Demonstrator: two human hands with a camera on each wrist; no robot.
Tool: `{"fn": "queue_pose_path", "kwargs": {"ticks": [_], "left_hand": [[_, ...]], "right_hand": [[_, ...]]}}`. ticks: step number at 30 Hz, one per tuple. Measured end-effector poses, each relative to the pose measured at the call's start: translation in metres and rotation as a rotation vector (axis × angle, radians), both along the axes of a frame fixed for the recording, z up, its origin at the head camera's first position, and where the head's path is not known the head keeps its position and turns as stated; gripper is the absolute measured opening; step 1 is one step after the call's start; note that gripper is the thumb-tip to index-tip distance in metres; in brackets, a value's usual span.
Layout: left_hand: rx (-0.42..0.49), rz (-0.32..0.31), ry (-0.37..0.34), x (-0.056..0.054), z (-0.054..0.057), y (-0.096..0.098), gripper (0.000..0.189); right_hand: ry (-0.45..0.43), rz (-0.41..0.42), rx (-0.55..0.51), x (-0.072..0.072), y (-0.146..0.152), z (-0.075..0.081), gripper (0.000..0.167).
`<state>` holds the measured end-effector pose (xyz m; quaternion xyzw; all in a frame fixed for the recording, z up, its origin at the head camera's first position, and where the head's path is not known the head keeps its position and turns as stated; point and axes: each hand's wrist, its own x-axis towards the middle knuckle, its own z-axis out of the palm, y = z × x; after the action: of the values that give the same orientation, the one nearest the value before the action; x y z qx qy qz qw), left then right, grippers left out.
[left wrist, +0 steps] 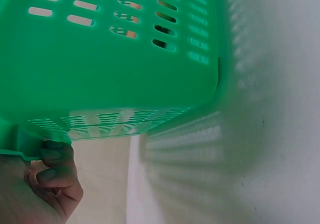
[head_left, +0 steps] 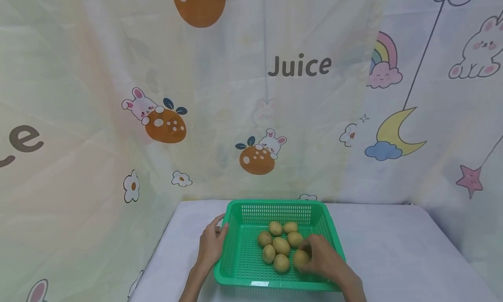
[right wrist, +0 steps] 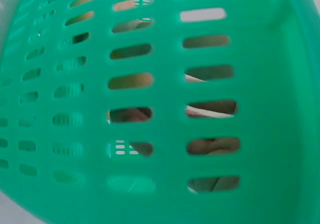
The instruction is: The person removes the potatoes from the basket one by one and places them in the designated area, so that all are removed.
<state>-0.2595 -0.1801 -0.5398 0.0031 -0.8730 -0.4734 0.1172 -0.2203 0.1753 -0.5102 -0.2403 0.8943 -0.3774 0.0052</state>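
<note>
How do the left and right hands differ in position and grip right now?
The left hand is at the left side of the green basket; the right hand is inside it. The left hand grips the basket's edge, while the right hand holds a potato. Both are bare.

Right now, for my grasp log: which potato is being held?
The rightmost potato: the right hand grips it, while the other seven potatoes lie ungripped.

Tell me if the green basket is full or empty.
Neither: the green basket is partly filled. Potatoes cluster inside, below its rim, and bare floor shows to their left.
</note>
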Motion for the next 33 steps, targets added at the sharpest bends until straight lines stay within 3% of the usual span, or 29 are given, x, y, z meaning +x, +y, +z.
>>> {"fn": "queue_pose_path", "kwargs": {"ticks": [11, 16, 33], "left_hand": [[0.008, -0.003, -0.012, -0.001, -0.002, 0.000, 0.045], [0.007, -0.007, -0.019, -0.002, -0.002, -0.002, 0.045], [0.010, -0.003, -0.033, -0.002, -0.001, -0.002, 0.046]], "right_hand": [[-0.067, -0.038, -0.051, 0.007, 0.009, 0.006, 0.048], [-0.066, -0.047, -0.056, 0.006, 0.013, 0.007, 0.048], [-0.005, 0.050, -0.232, 0.007, 0.033, 0.009, 0.040]]}}
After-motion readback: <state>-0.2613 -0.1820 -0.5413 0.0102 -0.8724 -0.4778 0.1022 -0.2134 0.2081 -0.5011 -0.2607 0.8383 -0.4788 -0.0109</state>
